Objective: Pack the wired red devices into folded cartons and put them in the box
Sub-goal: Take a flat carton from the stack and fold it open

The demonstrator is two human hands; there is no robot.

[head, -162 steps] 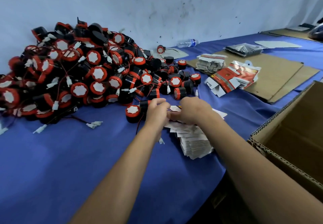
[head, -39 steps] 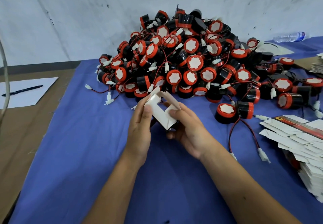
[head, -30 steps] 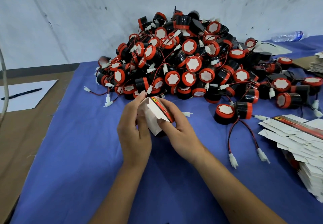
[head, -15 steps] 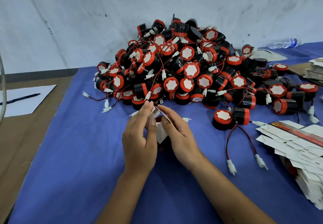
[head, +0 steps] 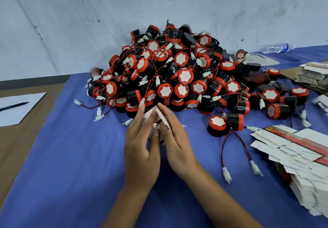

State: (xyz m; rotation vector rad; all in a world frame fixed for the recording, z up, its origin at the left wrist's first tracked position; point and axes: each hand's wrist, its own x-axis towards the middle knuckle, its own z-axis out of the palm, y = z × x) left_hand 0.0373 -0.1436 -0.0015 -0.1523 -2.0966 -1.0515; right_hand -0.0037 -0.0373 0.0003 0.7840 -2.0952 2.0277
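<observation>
A small white carton point(head: 160, 115) stands on the blue cloth point(head: 71, 156) between my two hands. My left hand point(head: 142, 146) holds its left side, fingers stretched up along it and the thumb in front. My right hand point(head: 175, 139) holds the right side and presses a flap over the top. What is inside the carton is hidden. Behind them rises a big pile of red-and-black wired devices point(head: 177, 71). One device point(head: 217, 125) lies apart to the right, its wires trailing toward me. The box is out of view.
A stack of flat cartons point(head: 301, 156) lies at the right edge, with another stack point(head: 314, 75) farther back. A water bottle point(head: 275, 48) lies by the wall. At the left, a pen point(head: 14, 104) rests on white paper point(head: 17, 110) on brown cardboard.
The carton went from held open in the air to standing on the cloth. My hands closed round it and are folding its top flaps. The view shifted left from the box.
</observation>
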